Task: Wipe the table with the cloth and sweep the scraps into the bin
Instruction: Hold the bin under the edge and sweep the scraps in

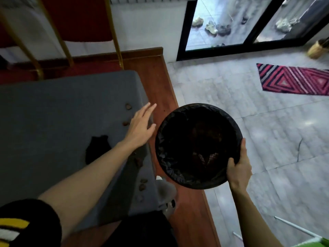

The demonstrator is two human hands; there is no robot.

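1. Lowest in the frame, a dark sleeve with a yellow stripe (16,227) fills the lower left corner, and both bare forearms reach up from there.
2. The right hand (239,168), at lower right of centre, holds the bin (198,145) by its near rim; its grip is closed on the rim, fingers curled inside and thumb along the outer edge.
3. The bin is round, lined with a black bag, and held just beside the right edge of the grey surface (53,122). Some brownish bits show at its bottom, so I judge part of the sweeping is done.
4. Scraps (143,184) lie along the surface's right edge in the lower middle of the frame, with more (127,114) further up, just left of the left hand.
5. The left hand (140,125) lies flat at that edge, its grip spread and holding nothing, fingers pointing to the upper right.
6. The cloth (97,148), a dark crumpled piece, lies on the surface left of the left forearm, touched by neither hand.
7. What is left, as I read it: pushing the remaining scraps over the edge into the bin, then wiping; whether any wiping is done I cannot tell.
8. Furthest off, a striped rug (293,80) lies on the tiled floor at upper right.
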